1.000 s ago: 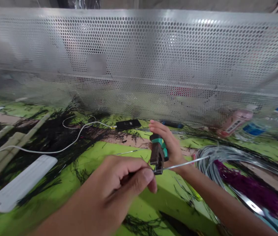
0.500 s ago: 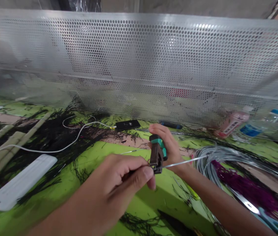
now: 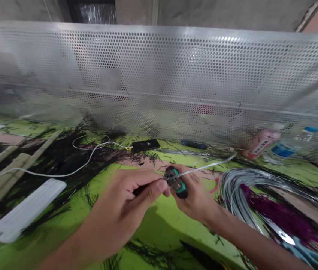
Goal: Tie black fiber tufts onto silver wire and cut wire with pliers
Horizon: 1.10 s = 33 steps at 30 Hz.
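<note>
My right hand [image 3: 196, 197] is wrapped around a pair of pliers [image 3: 177, 182] with green and black handles, the jaws pointing left. A pale, silvery wire [image 3: 209, 165] runs from the jaws out to the upper right, its far end in the air. Beside the jaws, my left hand [image 3: 133, 198] is closed, thumb against forefinger, pinching the wire's near end, which is mostly hidden by the fingers. Right of my right forearm lies a coil of silvery wire [image 3: 232, 187] on the green tabletop [image 3: 161, 228].
Scissors [image 3: 288, 238] and purple strands [image 3: 285, 213] lie at the right. Two bottles [image 3: 264, 142] stand before a perforated metal panel [image 3: 159, 75]. A phone [image 3: 146, 145] on a white cable, a power strip [image 3: 29, 208], black strands [image 3: 71, 157] and wooden strips [image 3: 21, 165] occupy the left and back.
My right hand has turned the pliers from nearly upright to slanting down toward the right. The wire now slopes upward more steeply, past the coil. My left hand stays nearly in place.
</note>
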### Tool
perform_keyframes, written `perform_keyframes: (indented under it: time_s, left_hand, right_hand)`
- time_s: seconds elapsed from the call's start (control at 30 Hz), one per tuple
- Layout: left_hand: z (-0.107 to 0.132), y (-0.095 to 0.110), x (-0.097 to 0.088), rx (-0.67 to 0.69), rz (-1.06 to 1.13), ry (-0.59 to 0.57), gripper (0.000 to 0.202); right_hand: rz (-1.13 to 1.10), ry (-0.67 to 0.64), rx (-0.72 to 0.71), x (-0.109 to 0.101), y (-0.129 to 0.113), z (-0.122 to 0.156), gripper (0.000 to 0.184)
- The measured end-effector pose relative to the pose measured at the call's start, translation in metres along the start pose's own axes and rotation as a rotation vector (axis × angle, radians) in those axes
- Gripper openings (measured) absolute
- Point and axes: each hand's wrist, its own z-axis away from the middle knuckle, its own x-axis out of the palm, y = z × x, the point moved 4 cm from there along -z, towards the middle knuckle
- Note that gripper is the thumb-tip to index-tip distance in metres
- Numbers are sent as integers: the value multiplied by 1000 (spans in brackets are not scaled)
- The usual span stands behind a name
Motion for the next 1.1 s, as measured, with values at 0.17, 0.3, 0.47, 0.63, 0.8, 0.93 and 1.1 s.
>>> perform_keyframes:
  time_s: [0.17,0.3,0.47,0.63,0.8,0.93,1.1]
  left_hand:
    - [1,8,-5,111,-185,124,38]
    - [-1,8,-4,132,-243,158,39]
    - [-1,11,-4,161,-253,182,34]
    - [5,15,-9,125,-202,202,32]
    - [9,13,-11,69,-85,157,35]
    - [8,14,-9,78,-79,149,31]
    - [9,22,-6,176,-242,230,28]
  right_hand:
    - [41,-53,135,-11,-25,16,27]
    - [50,-131,294,-23,-40,24,14]
    - [-207,-234,432,-31,-47,28,14]
    - [-57,-45,352,-39,-41,27,28]
    - [93,6,315,-45,-40,20,37]
    - [66,-53,365,-47,-49,17,33]
    - [123,-21,329,-47,-55,23,36]
